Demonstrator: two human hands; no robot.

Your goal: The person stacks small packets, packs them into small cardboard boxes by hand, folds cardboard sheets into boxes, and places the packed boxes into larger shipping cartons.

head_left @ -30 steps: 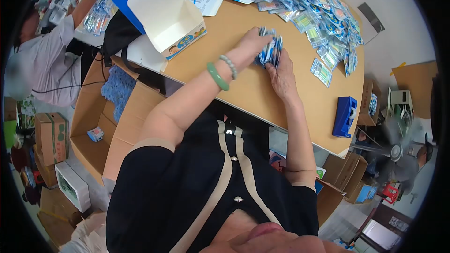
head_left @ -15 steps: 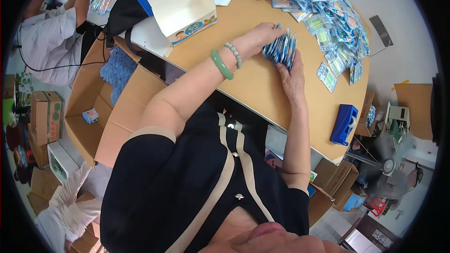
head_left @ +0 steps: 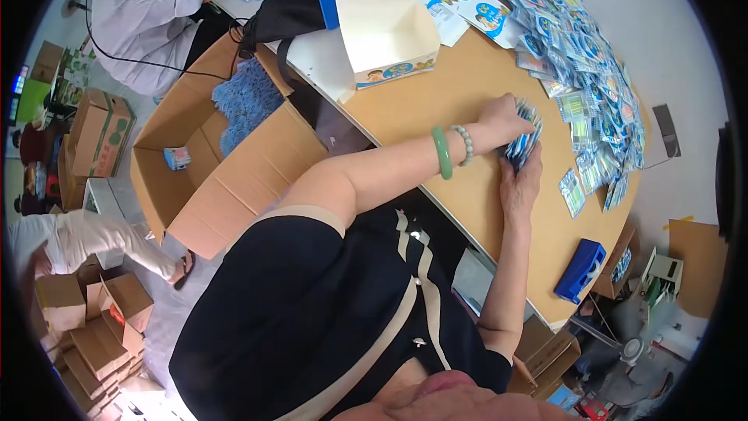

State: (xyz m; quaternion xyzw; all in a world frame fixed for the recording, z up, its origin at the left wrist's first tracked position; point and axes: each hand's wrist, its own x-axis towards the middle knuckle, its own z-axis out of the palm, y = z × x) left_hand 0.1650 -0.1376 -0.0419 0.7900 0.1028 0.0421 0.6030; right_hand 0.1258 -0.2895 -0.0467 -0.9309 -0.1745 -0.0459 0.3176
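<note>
A thick bundle of small blue-and-white sachets (head_left: 520, 145) stands on edge between my two hands, above the tan table (head_left: 436, 117). My left hand (head_left: 502, 121), with a jade bangle and a bead bracelet on its wrist, has its fingers closed on the bundle's far end. My right hand (head_left: 522, 183) cups the near end, its thumb and fingers around the sachets. A large heap of similar sachets (head_left: 580, 54) spreads along the table's right side. One loose sachet (head_left: 572, 192) lies at its near edge.
An open white display box (head_left: 397, 70) stands on the table's far left, near flat printed cartons (head_left: 475, 12). A blue tape dispenser (head_left: 580, 270) sits at the near right. Left of the table is an open cardboard box (head_left: 234, 203). A co-worker (head_left: 148, 15) sits at upper left; another person's leg (head_left: 117, 238) shows below.
My view has turned, so table and boxes appear further right and lower. Both hands still hold the sachet bundle. The person at the lower left has shifted, with leg and sandal now showing.
</note>
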